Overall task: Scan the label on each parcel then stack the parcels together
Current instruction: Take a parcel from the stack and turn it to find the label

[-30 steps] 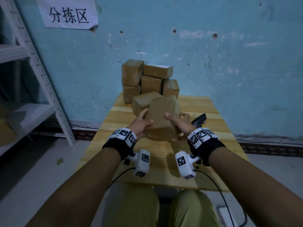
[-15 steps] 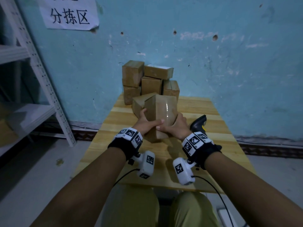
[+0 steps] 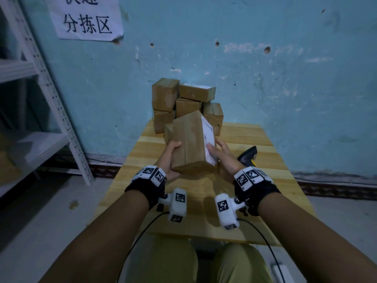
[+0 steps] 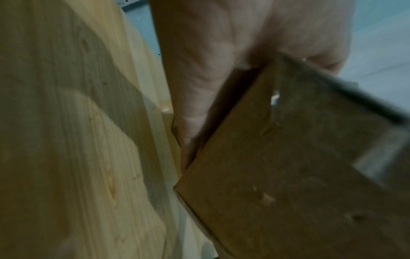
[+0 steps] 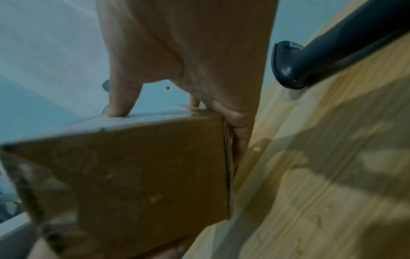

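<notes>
Two hands grip one cardboard parcel (image 3: 190,145) above the wooden table (image 3: 263,180): the left hand (image 3: 169,158) clasps its plain brown side, the right hand (image 3: 223,156) its white-labelled face, thumb pressed on the label. One dark, smooth-handled scanner (image 3: 247,158) lies on the table just right of the parcel. Behind the parcel, one more box (image 3: 167,134) rests, then a stack (image 3: 183,101) of five boxy brown parcels by the wall.

Head cam sits up high, facing forward and down over both forearms at the desk (image 3: 240,137) and the blue wall beyond. Each wrist cam looks along its palm, super close, and both catch the same held parcel (image 4: 299,175) plus desk planks.
</notes>
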A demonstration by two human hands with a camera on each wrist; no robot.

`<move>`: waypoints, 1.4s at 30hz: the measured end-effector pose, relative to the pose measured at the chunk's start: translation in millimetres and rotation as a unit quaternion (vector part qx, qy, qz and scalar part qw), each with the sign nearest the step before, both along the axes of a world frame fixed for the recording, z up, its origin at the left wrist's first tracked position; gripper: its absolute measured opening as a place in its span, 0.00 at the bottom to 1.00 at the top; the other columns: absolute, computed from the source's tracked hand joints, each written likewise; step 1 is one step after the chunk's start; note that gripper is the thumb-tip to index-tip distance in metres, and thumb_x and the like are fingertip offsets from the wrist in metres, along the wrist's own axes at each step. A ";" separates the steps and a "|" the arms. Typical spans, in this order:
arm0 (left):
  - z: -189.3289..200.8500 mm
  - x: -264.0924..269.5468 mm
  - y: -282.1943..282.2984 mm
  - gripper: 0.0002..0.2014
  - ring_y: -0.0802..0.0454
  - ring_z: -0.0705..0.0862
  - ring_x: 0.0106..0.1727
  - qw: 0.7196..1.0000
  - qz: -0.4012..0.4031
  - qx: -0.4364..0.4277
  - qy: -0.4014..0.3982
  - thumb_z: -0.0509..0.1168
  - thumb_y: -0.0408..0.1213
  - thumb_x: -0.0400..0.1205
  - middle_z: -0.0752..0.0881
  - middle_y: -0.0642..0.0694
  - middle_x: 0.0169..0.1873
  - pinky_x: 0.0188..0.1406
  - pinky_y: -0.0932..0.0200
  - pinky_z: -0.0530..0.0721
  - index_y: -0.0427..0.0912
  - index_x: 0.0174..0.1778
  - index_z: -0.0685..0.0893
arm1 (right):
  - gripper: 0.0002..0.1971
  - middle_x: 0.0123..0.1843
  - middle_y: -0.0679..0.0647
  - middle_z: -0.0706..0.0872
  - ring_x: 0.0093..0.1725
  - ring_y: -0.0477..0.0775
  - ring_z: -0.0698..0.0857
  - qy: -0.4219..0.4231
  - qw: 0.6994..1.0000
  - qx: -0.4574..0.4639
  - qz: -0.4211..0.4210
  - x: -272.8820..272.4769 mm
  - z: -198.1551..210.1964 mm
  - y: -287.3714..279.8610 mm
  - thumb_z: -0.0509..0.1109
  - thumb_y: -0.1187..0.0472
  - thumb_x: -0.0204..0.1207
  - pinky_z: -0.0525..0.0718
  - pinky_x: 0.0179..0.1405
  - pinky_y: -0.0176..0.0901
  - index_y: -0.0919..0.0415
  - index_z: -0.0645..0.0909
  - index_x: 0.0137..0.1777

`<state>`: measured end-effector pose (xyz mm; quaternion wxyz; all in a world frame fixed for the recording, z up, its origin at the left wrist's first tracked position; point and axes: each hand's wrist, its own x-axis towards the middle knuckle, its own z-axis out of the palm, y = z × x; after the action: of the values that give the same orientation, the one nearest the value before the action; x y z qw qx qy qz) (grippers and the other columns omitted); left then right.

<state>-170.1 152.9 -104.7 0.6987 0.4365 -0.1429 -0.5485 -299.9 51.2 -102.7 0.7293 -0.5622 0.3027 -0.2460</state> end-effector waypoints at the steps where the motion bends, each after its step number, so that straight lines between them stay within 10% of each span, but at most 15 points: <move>1: -1.2 0.5 -0.1 0.21 0.43 0.82 0.48 1.000 0.008 0.000 0.003 0.53 0.46 0.82 0.83 0.38 0.50 0.45 0.49 0.80 0.38 0.67 0.76 | 0.35 0.56 0.59 0.83 0.51 0.58 0.85 -0.002 1.000 0.003 0.004 0.4 0.9 1.7 0.69 0.57 0.77 0.84 0.57 0.57 0.54 0.56 0.81; 6: -3.0 2.3 0.2 0.24 0.40 0.82 0.55 0.999 0.036 0.013 -0.035 0.55 0.42 0.83 0.82 0.38 0.56 0.44 0.46 0.82 0.45 0.77 0.67 | 0.37 0.61 0.62 0.83 0.50 0.61 0.86 0.002 1.000 0.013 -0.007 0.3 -1.4 -1.4 0.70 0.62 0.76 0.84 0.56 0.65 0.51 0.56 0.81; 11: 0.3 0.4 0.7 0.28 0.31 0.77 0.68 0.987 0.069 -0.017 -0.146 0.48 0.25 0.86 0.77 0.36 0.68 0.54 0.49 0.85 0.58 0.79 0.60 | 0.32 0.63 0.65 0.82 0.41 0.52 0.85 0.007 0.998 -0.052 -0.026 -7.2 0.2 -6.2 0.66 0.69 0.78 0.89 0.31 0.39 0.54 0.59 0.80; 14: 9.3 -10.1 3.3 0.27 0.22 0.61 0.74 0.977 0.053 0.018 -0.205 0.47 0.26 0.87 0.65 0.21 0.74 0.23 0.67 0.85 0.54 0.80 0.60 | 0.32 0.62 0.66 0.82 0.41 0.52 0.85 0.001 0.997 -0.062 -0.037 -8.9 -2.1 -7.6 0.65 0.70 0.79 0.89 0.34 0.40 0.52 0.59 0.80; 20: 9.5 -14.3 -3.0 0.31 0.34 0.73 0.73 0.980 0.031 0.035 -0.193 0.61 0.44 0.82 0.70 0.37 0.76 0.69 0.39 0.75 0.58 0.80 0.55 | 0.33 0.58 0.62 0.82 0.44 0.54 0.85 -0.018 0.997 -0.050 -0.060 -10.4 -3.2 -9.7 0.64 0.70 0.79 0.87 0.45 0.50 0.50 0.59 0.80; 33: 9.2 -18.1 -7.5 0.37 0.39 0.81 0.58 0.974 0.045 0.043 -0.217 0.63 0.32 0.81 0.75 0.32 0.71 0.49 0.47 0.82 0.53 0.81 0.50 | 0.26 0.48 0.57 0.86 0.42 0.53 0.86 -0.042 0.996 -0.030 -0.077 -16.2 -5.1 -14.7 0.66 0.69 0.78 0.86 0.38 0.46 0.56 0.69 0.76; 37: 9.8 -24.5 -9.7 0.37 0.37 0.80 0.63 0.971 0.063 0.052 -0.225 0.63 0.33 0.82 0.74 0.35 0.72 0.53 0.45 0.81 0.53 0.81 0.47 | 0.22 0.61 0.65 0.84 0.47 0.58 0.86 -0.051 0.994 -0.014 -0.101 -11.4 -2.2 -17.2 0.64 0.67 0.80 0.83 0.45 0.48 0.57 0.72 0.73; 42: 8.1 -29.3 -13.0 0.45 0.35 0.76 0.70 0.980 0.093 0.025 -0.176 0.63 0.29 0.81 0.70 0.37 0.76 0.60 0.39 0.80 0.57 0.80 0.36 | 0.14 0.49 0.56 0.87 0.43 0.53 0.85 -0.044 0.997 0.021 -0.064 -12.6 1.6 -13.6 0.60 0.62 0.82 0.81 0.38 0.43 0.58 0.76 0.67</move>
<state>-199.4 139.9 -96.6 0.6993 0.5549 -0.2088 -0.3993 -312.5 37.6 -101.1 0.7362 -0.5149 0.3107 -0.3104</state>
